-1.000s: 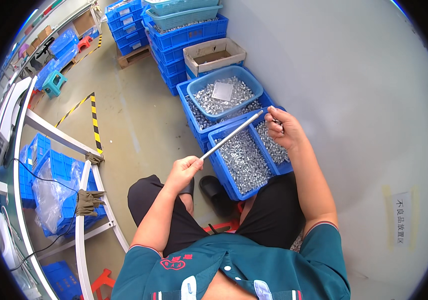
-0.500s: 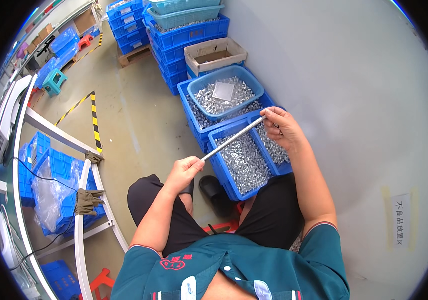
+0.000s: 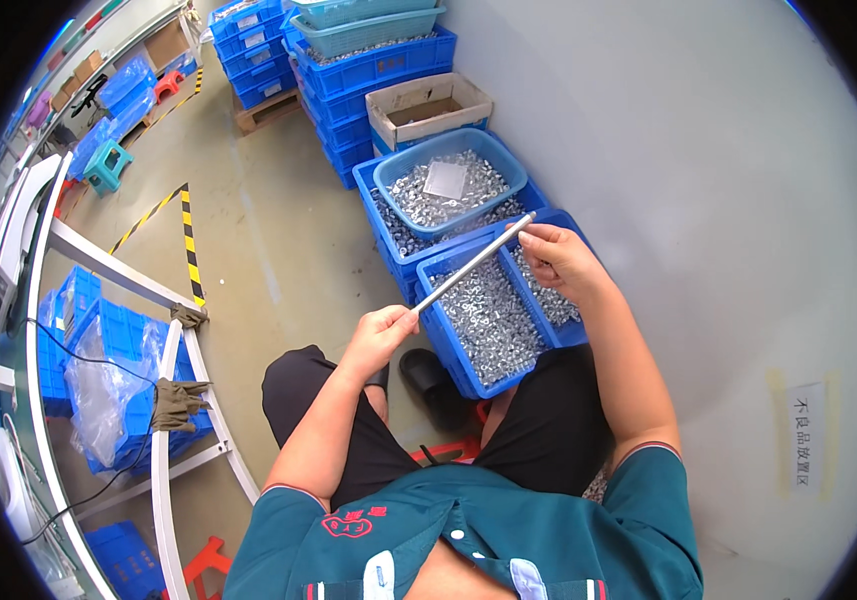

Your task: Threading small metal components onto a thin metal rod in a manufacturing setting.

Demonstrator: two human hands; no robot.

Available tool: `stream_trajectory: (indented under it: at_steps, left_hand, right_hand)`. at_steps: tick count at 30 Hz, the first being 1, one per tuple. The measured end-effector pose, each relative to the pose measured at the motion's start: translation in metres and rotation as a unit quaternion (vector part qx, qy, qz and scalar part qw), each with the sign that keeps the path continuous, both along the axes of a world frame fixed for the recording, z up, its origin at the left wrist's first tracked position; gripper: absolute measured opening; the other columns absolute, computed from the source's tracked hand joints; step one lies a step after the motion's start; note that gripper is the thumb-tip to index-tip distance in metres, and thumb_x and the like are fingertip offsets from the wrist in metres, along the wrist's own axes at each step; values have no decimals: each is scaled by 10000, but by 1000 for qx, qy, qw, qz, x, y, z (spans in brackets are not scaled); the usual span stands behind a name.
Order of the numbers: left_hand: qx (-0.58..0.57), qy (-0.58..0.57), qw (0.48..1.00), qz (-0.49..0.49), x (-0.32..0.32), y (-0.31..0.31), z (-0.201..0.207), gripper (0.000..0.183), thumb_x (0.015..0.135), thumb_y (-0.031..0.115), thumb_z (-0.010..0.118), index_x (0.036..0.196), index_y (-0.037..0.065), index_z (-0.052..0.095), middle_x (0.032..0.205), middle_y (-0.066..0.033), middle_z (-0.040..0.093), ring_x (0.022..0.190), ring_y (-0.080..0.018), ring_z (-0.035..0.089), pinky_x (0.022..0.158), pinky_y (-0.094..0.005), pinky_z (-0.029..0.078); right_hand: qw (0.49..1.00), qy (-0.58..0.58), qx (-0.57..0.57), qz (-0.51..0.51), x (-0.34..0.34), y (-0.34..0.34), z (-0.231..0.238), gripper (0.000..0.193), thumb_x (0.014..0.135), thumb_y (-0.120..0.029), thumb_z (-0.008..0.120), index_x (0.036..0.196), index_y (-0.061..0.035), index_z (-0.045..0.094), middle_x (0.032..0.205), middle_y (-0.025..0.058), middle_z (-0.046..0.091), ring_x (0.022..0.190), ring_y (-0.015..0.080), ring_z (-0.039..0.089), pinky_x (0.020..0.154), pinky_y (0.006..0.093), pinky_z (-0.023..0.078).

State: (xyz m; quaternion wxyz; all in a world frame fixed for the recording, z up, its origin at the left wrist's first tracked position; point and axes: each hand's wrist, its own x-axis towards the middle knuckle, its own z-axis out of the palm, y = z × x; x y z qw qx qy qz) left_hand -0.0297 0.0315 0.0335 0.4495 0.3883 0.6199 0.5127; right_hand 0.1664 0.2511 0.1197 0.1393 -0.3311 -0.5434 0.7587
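A slim, straight silver metal rod [image 3: 470,268] slants up to the right in front of me. My left hand [image 3: 380,340] is closed round its lower end. Close to the upper end, my right hand [image 3: 560,262] has its fingers curled and pinched together, the fingertips against or right beside the rod. Whether a small piece lies between those fingers, I cannot make out. The rod's tip sticks out bare past them. Below the rod stands a blue divided bin [image 3: 463,375], both compartments filled with small shiny metal parts [image 3: 493,325].
Behind the bin, a light-blue basket [image 3: 383,190] of metal parts carries a clear flat piece [image 3: 445,180]. Farther back are an open carton [image 3: 388,110] and stacked blue crates [image 3: 348,150]. A white-framed bench [image 3: 158,500] stands left; a grey wall [image 3: 708,200] rises right.
My right hand has shifted slightly down from the rod's upper end, and the tip now shows past the fingers. My left hand has moved a little up and right with the rod.
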Motion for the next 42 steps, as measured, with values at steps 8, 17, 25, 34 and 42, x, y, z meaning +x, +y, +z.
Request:
stream_trajectory:
  at_steps: [8,17,25,34,42]
  left_hand:
    - [-70,-54,996,23,13,41,-14,618,885,596,362,755,42,603,541,17,397,499,-81,357,480,-238,293]
    - [-155,-272,948,-61,45,77,-17,618,808,724,332,664,137,459,515,55,326,389,-42,212,358,-218,153]
    - [-204,-96,973,-53,35,61,-6,606,864,630,366,937,56,549,599,2,432,481,-88,351,413,-241,274]
    - [-184,16,980,-76,1,26,-3,590,867,598,414,886,33,585,589,13,410,528,-83,353,490,-239,303]
    - [-164,-48,985,-41,-9,17,0,587,870,609,391,917,54,576,511,81,276,433,-35,216,408,-210,168]
  right_hand:
    - [911,-96,391,89,-12,-56,-20,203,852,-135,575,1053,-119,601,757,64,611,653,144,567,600,287,463]
    - [669,-162,679,255,-15,-60,-58,163,806,-141,466,946,-107,543,792,110,604,697,301,621,555,400,486]
    - [666,-217,693,169,3,-18,-74,205,775,-121,506,946,-148,614,761,78,635,712,278,633,588,386,492]
    - [736,-395,548,39,59,80,-101,198,811,-167,556,973,-129,663,863,114,651,777,251,629,666,385,488]
    - [977,-152,-151,-20,27,61,-76,136,889,-173,508,855,-42,524,674,16,475,498,52,407,345,160,262]
